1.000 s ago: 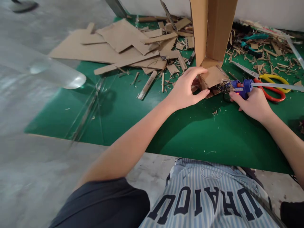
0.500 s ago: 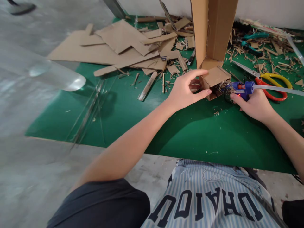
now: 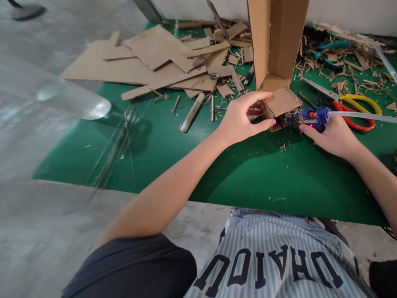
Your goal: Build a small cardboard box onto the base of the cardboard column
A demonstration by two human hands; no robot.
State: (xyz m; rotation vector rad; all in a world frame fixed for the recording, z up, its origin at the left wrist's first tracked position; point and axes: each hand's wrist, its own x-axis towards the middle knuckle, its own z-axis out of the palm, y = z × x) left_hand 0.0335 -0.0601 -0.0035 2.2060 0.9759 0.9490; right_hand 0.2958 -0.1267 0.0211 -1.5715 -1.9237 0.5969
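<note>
My left hand [image 3: 243, 114] grips the left side of a small cardboard box [image 3: 281, 102], thumb at the near edge and fingers on top and behind. The box adjoins the foot of a tall cardboard piece [image 3: 281, 41] that rises out of the top of the view. In my right hand [image 3: 333, 138] is a blue glue gun [image 3: 314, 118] with a clear glue stick [image 3: 362, 116] out of its back and a small red light lit. Its front end, covered in cardboard shreds, points into the box's open side; the nozzle tip is hidden.
Scissors [image 3: 356, 103] with red and yellow handles lie right of the glue gun. Cardboard scraps [image 3: 161, 47] cover the back left of the green table [image 3: 173, 165]. Teal-handled pliers [image 3: 328, 60] lie among shreds at the back right. Thin clear sticks [image 3: 116, 145] lie at the left.
The glue gun and my right hand have shifted very slightly left, toward the box. My left hand keeps its hold on the box.
</note>
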